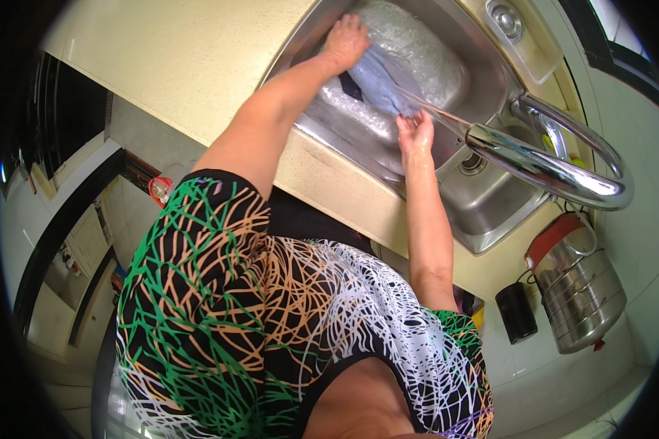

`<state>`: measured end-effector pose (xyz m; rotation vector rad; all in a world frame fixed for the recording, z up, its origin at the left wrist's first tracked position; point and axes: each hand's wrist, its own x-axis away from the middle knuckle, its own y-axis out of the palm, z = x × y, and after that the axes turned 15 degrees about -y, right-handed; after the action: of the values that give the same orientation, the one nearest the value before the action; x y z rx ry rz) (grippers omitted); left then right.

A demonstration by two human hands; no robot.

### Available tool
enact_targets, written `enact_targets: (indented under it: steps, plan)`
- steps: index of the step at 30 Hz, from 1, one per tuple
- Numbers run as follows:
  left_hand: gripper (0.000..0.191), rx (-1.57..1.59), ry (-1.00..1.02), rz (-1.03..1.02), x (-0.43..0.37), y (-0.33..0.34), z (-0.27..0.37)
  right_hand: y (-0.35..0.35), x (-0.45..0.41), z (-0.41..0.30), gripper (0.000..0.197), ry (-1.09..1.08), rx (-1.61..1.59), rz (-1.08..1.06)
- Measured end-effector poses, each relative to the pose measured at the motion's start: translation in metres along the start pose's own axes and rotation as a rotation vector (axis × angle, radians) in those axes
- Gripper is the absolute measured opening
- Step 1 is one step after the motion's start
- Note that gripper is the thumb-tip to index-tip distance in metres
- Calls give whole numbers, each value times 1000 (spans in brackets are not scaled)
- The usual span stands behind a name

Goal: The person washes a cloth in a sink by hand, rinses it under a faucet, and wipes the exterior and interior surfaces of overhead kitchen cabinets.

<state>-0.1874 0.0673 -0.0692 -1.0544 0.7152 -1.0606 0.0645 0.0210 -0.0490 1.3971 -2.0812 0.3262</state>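
Note:
A wet blue cloth (379,82) is stretched between my two hands in the large basin of a stainless steel sink (475,82). My left hand (348,41) grips its far end by the basin's left side. At the near end, my right hand (415,131) holds the edge with its fingertips, palm turned up. Water runs from the chrome faucet (527,151) onto the cloth close to my right fingers. Beneath the cloth a dark piece of fabric (351,86) shows in part. Rippling water (434,60) covers the basin floor.
The smaller sink basin (486,203) with a drain lies to the right, under the faucet's arc. A clear plastic tray (527,38) sits behind the sink. Beige countertop (197,60) extends left. A metal canister (582,296) and a black container (516,313) stand at the right.

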Motion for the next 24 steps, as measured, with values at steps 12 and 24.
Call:
enact_targets:
  steps: [12,24]
  plan:
    - [24,828,-40,-248,115,-17,146,4,-10,-7,54,341,-282,-539]
    - [21,320,24,10,34,13,62,38,5,-3,39,174,30,-352]
